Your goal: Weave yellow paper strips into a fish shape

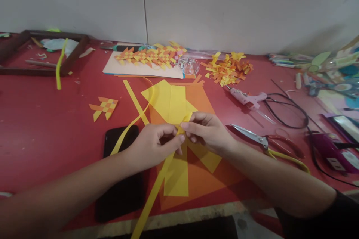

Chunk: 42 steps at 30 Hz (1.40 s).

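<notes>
My left hand (155,145) and my right hand (206,130) meet above the middle of the red table (42,130). Both pinch the same long yellow paper strip (153,194), folded between the fingertips; one end hangs toward the table's front edge and another curls away to the left. Under the hands lie yellow sheets (172,102) on an orange sheet (202,181). A black phone (120,190) lies under my left wrist.
A small woven orange-and-yellow fish (104,107) lies to the left. Several woven fish (150,56) rest on a white sheet at the back, next to a heap of paper offcuts (228,69). Scissors (269,143), a pink glue gun (248,99) and cables lie at right; a wooden frame (42,50) stands far left.
</notes>
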Tool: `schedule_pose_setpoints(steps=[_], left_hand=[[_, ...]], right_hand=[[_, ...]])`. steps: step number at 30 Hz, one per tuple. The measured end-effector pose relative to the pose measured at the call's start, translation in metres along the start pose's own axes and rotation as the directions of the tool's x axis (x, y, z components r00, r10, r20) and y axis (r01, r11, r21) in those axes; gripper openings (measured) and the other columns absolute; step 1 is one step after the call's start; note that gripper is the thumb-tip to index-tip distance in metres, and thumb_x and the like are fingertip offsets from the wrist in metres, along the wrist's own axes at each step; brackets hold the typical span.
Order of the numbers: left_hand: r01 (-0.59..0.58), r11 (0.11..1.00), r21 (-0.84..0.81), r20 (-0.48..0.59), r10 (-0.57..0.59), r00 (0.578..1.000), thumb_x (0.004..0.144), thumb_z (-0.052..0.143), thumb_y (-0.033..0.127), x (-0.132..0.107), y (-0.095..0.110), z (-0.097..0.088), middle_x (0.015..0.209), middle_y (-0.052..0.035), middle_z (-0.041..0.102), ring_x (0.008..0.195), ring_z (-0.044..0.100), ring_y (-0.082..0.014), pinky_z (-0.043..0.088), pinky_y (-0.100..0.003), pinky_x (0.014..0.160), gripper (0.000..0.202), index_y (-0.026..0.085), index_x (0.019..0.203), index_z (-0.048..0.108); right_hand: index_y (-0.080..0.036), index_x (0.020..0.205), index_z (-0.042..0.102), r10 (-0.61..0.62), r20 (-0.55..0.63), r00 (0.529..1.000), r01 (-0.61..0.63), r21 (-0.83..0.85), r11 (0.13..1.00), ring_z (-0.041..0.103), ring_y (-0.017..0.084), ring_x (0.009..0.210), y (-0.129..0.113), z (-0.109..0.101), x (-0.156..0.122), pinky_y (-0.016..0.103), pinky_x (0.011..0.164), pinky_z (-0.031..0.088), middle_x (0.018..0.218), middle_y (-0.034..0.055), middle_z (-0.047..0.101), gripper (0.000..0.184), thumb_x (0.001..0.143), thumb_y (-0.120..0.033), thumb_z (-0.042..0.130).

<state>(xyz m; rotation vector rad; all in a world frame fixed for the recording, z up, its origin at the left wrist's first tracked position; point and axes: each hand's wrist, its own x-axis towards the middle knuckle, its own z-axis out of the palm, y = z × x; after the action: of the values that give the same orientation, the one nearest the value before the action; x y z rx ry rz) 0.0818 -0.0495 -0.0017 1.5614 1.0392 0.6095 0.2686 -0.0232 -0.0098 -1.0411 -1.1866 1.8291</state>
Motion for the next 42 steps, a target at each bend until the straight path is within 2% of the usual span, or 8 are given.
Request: schedule_pose_setpoints(steps=[6, 18, 22, 26, 29, 34, 37, 42], left_hand=[[-0.003, 0.999, -0.033, -0.021, 0.003, 1.000, 0.091, 0.056, 0.035, 0.002, -0.001, -0.001, 0.063, -0.0006, 0.069, 0.048, 0.045, -0.0060, 0.033, -0.018, 0.047, 0.032, 0.015, 0.067, 0.063], [0.013, 0.998, -0.068, -0.043, -0.016, 0.999, 0.091, 0.056, 0.037, 0.003, 0.000, 0.000, 0.062, -0.0003, 0.069, 0.047, 0.051, -0.0058, 0.036, -0.017, 0.047, 0.031, 0.016, 0.068, 0.059], [0.034, 0.995, -0.094, -0.005, -0.034, 0.999, 0.091, 0.056, 0.034, 0.002, 0.003, -0.001, 0.062, -0.0011, 0.070, 0.049, 0.054, -0.0061, 0.039, -0.016, 0.048, 0.032, 0.016, 0.064, 0.057], [0.079, 0.986, -0.144, 0.014, -0.078, 0.997, 0.090, 0.055, 0.031, 0.003, 0.005, -0.002, 0.062, -0.0017, 0.069, 0.054, 0.059, -0.0087, 0.043, -0.018, 0.051, 0.030, 0.016, 0.064, 0.056], [0.081, 0.988, -0.133, -0.009, -0.083, 0.996, 0.090, 0.055, 0.033, 0.003, 0.001, -0.002, 0.067, -0.0024, 0.070, 0.055, 0.057, -0.0094, 0.043, -0.020, 0.051, 0.029, 0.016, 0.067, 0.058], [-0.011, 0.994, -0.112, -0.124, -0.003, 0.992, 0.089, 0.059, 0.034, 0.004, -0.009, 0.001, 0.069, 0.0023, 0.062, 0.057, 0.049, -0.0082, 0.038, -0.020, 0.053, 0.021, 0.017, 0.077, 0.056], [-0.027, 0.991, -0.131, -0.132, 0.009, 0.991, 0.090, 0.058, 0.032, 0.004, -0.009, 0.001, 0.071, 0.0017, 0.063, 0.060, 0.051, -0.0088, 0.040, -0.021, 0.056, 0.020, 0.017, 0.077, 0.057], [-0.037, 0.990, -0.139, -0.155, 0.015, 0.988, 0.089, 0.058, 0.033, 0.004, -0.006, -0.001, 0.070, 0.0012, 0.063, 0.060, 0.051, -0.0092, 0.039, -0.021, 0.056, 0.022, 0.017, 0.075, 0.059]], right_hand=[[-0.017, 0.059, 0.054, 0.031, -0.094, 0.995, -0.028, 0.040, 0.999, 0.044, 0.004, 0.039, -0.002, -0.001, 0.001, 0.018, 0.037, 0.026, 0.050, -0.0053, 0.057, 0.036, 0.066, -0.035, 0.085], [-0.017, 0.054, 0.053, 0.017, -0.144, 0.989, -0.007, 0.070, 0.998, 0.043, 0.004, 0.036, -0.002, 0.000, 0.003, 0.018, 0.035, 0.023, 0.047, -0.0047, 0.057, 0.040, 0.062, -0.037, 0.086], [-0.017, 0.053, 0.053, 0.049, -0.157, 0.986, -0.034, 0.097, 0.995, 0.042, 0.004, 0.035, -0.004, -0.002, 0.005, 0.018, 0.034, 0.022, 0.046, -0.0044, 0.057, 0.039, 0.060, -0.037, 0.087], [-0.017, 0.052, 0.056, 0.026, -0.191, 0.981, -0.002, 0.122, 0.993, 0.043, 0.005, 0.035, -0.006, -0.005, 0.008, 0.018, 0.034, 0.023, 0.045, -0.0047, 0.056, 0.036, 0.058, -0.034, 0.087], [-0.017, 0.052, 0.057, 0.011, -0.183, 0.983, 0.009, 0.106, 0.994, 0.043, 0.005, 0.035, -0.008, -0.006, 0.008, 0.019, 0.034, 0.023, 0.045, -0.0042, 0.058, 0.035, 0.059, -0.036, 0.087], [-0.017, 0.055, 0.057, 0.027, -0.162, 0.986, -0.013, 0.082, 0.997, 0.043, 0.005, 0.035, -0.007, -0.004, 0.006, 0.018, 0.034, 0.022, 0.046, -0.0040, 0.058, 0.037, 0.060, -0.039, 0.086], [-0.017, 0.057, 0.056, 0.038, -0.140, 0.989, -0.027, 0.081, 0.996, 0.043, 0.004, 0.036, -0.006, -0.002, 0.005, 0.018, 0.034, 0.021, 0.048, -0.0048, 0.058, 0.038, 0.062, -0.039, 0.086], [-0.018, 0.067, 0.057, -0.021, -0.062, 0.998, 0.022, 0.015, 1.000, 0.047, 0.005, 0.041, -0.002, 0.000, 0.002, 0.017, 0.038, 0.030, 0.053, -0.0054, 0.059, 0.034, 0.067, -0.037, 0.084]])
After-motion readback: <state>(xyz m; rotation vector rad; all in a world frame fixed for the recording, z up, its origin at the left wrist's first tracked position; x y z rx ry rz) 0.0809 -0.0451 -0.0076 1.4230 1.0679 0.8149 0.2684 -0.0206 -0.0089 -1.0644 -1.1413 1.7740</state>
